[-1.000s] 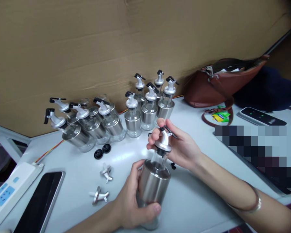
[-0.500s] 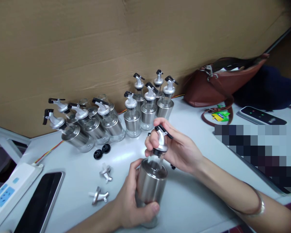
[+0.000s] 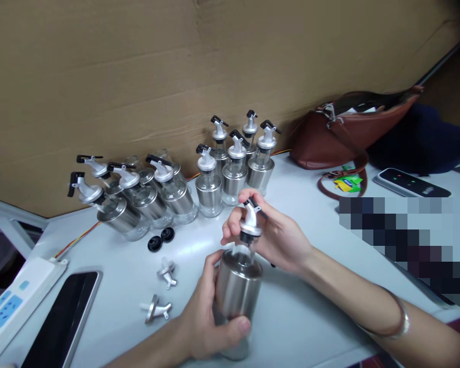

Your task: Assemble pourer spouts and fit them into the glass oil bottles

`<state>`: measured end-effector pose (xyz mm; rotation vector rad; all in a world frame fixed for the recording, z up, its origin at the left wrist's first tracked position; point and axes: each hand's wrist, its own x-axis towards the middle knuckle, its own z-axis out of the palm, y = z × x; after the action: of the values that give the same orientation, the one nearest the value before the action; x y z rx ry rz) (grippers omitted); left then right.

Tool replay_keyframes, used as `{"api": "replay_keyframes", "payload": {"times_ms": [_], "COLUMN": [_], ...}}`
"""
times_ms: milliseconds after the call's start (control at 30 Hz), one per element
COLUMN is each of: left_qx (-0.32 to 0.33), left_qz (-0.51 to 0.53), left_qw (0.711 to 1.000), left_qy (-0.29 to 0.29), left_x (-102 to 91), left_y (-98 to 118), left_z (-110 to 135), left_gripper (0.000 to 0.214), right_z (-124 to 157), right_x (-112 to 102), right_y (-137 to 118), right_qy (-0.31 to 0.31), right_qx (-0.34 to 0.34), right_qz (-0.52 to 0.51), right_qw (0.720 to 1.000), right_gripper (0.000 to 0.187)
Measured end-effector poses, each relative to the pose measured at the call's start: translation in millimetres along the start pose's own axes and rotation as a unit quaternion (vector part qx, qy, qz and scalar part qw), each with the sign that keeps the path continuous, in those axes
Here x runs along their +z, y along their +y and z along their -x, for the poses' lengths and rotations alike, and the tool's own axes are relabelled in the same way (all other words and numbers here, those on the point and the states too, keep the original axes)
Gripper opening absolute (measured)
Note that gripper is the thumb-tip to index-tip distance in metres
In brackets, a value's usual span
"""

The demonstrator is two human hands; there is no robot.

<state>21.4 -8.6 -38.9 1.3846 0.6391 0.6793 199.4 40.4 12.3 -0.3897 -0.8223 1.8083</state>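
Observation:
My left hand is wrapped round the steel-sleeved body of a glass dispenser bottle, which stands upright on the white table. My right hand pinches the silver pourer cap with its black flip lid, seated in the bottle's neck. Two loose silver pourers and two black stoppers lie on the table to the left of the bottle.
Several capped bottles stand in a group at the back; others lie on their sides to the left. A dark phone and a power strip lie front left. A brown bag and a black device are at right. Cardboard backs the table.
The bottle and cap have shifted slightly left and the bottle stands more upright. My right hand has pressed the pourer cap lower into the neck. The left hand keeps its grip.

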Motion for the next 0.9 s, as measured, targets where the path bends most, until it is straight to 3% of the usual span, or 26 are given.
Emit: {"api": "replay_keyframes", "payload": {"times_ms": [267, 667, 900], "left_qx": [0.032, 0.067, 0.064], "left_qz": [-0.02, -0.034, -0.046], "left_qw": [0.999, 0.997, 0.997], "left_qy": [-0.005, -0.012, -0.009], "left_x": [-0.4, -1.5, 0.2], "left_y": [2, -9, -4], "left_z": [-2, -2, -2], "left_gripper": [0.075, 0.075, 0.074], "right_z": [4, 2, 2], "right_x": [9, 11, 12], "right_y": [10, 15, 14], "right_qy": [0.0, 0.052, 0.051], "right_qx": [0.011, -0.036, -0.007], "right_qz": [-0.043, -0.022, -0.016], "right_qw": [0.999, 0.998, 0.999], "right_gripper": [0.041, 0.023, 0.025]}}
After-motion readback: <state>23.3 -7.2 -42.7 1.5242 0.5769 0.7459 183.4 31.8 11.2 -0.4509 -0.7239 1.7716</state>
